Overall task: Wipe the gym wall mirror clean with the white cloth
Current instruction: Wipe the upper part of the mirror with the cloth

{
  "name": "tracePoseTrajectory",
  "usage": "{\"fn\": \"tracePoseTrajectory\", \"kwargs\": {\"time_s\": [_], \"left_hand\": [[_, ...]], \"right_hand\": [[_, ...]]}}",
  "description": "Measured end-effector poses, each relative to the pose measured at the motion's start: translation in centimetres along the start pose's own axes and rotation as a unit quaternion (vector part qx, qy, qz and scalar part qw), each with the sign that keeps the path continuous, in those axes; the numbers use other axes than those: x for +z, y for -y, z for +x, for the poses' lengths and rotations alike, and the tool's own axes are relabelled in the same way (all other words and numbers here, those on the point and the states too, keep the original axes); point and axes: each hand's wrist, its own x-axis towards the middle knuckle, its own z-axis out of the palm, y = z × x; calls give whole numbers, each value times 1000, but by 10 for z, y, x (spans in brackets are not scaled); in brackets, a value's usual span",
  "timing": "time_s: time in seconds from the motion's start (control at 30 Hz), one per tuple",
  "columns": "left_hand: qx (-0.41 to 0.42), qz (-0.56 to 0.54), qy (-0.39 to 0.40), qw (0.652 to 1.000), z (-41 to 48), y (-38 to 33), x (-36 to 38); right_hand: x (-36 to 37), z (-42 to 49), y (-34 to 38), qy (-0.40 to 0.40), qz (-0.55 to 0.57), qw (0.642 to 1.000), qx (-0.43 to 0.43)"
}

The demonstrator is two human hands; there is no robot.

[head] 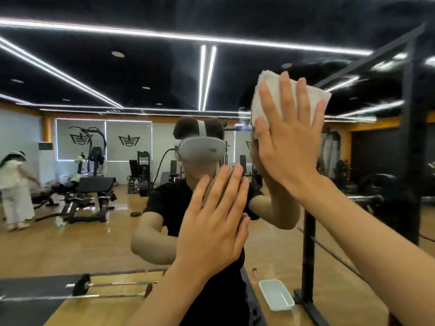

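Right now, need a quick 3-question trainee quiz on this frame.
1. Which hand presses the cloth on the mirror?
2. True or false: the left hand grips a spray bottle.
3. The tub sits: A) on a shelf B) on the floor by the rack foot C) in the left hand.
Key: 1 right hand; 2 false, fingers straight, nothing held; 3 B.

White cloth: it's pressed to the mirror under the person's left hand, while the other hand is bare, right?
Not quite. The white cloth is pressed to the mirror under the right hand, fingers spread flat over it. The left hand is the bare one, lower down. The head view shows it.
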Motion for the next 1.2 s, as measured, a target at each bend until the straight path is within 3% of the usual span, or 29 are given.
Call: {"fn": "tracePoseTrajectory", "kwargs": {"time_s": [0.3,0.43,0.57,0.77,0.93,1.07,1.2], "left_hand": [[70,-6,25,997,-1,44,-36],[51,24,-6,998,-9,98,-60],[45,70,12,996,-22,146,-74],[41,42,34,998,-43,190,-77],[90,58,30,994,-48,202,-67],[92,50,30,994,-49,204,-64],[90,45,34,994,-52,206,-60]], "right_hand": [[2,-10,3,-3,17,1000,10],[2,-9,3,3,24,1000,12],[0,-11,5,6,29,999,13],[-2,-16,12,29,20,999,37],[8,-102,48,38,15,995,87],[12,-188,74,108,16,992,68],[5,-129,59,81,22,995,47]]}}
